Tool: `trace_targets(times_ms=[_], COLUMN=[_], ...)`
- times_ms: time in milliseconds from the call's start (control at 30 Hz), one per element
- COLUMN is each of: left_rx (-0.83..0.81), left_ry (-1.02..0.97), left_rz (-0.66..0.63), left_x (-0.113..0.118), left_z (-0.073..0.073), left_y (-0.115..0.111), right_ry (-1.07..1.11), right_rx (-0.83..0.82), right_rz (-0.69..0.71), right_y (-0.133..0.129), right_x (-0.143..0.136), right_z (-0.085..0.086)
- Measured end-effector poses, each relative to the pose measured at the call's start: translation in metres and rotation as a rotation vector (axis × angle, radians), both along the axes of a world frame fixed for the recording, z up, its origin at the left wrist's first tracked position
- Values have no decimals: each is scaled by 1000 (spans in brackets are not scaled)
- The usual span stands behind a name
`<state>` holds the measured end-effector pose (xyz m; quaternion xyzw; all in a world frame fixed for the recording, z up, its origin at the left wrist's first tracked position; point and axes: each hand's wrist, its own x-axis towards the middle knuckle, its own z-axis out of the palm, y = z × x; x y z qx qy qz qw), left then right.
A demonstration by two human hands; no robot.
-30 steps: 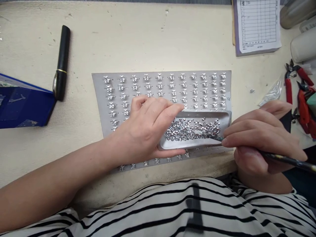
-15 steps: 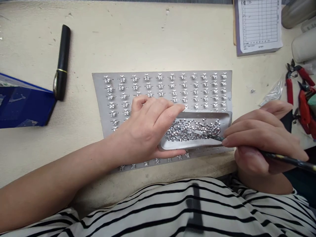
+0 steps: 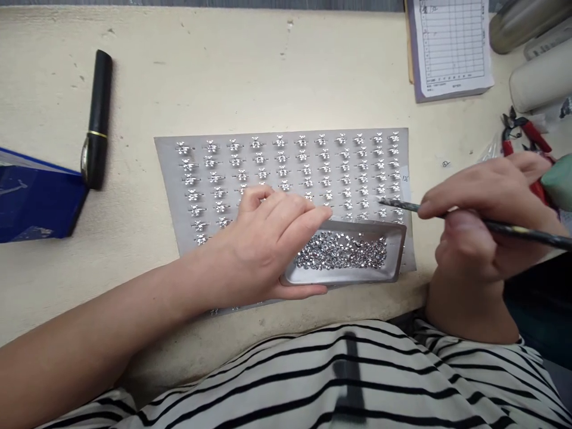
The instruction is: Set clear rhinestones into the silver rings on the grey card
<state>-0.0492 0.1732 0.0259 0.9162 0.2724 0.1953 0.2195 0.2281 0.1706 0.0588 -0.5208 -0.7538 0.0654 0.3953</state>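
Head: left hand (image 3: 277, 250) (curled) around tray (image 3: 348, 276)

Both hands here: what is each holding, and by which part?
Left hand: the metal tray, by its left end. Right hand: the pen-like tool, a little behind its tip.

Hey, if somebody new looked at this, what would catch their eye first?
Probably the glittering stones in the metal tray, which the left hand holds over the near part of a gray card lined with shiny pieces. Next, perhaps, the thin tool in the right hand, its pale tip over the card's right side. The striped shirt stands out along the bottom.
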Motion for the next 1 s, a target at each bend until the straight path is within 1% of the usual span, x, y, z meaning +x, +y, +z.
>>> trace_targets(times_ms=[67, 200, 467, 600, 767, 1000], left_rx=[-3, -31, -24, 13, 8, 2], left_ry=[21, 35, 42, 24, 27, 26], left_rz=[-28, -50, -43, -45, -45, -41], left_x=[0, 0, 0, 0, 0, 0], left_z=[1, 1, 0, 0, -1, 1], left_y=[0, 0, -1, -1, 0, 0], right_ry=[-72, -187, -210, -249, -276, -229], right_rx=[-15, -108, -130, -143, -157, -138], right_rz=[38, 73, 90, 79, 73, 98], right_y=[3, 3, 3, 2, 1, 3], right_x=[-2, -4, -3, -2, -2, -2], right_z=[-5, -9, -10, -9, -10, -11])
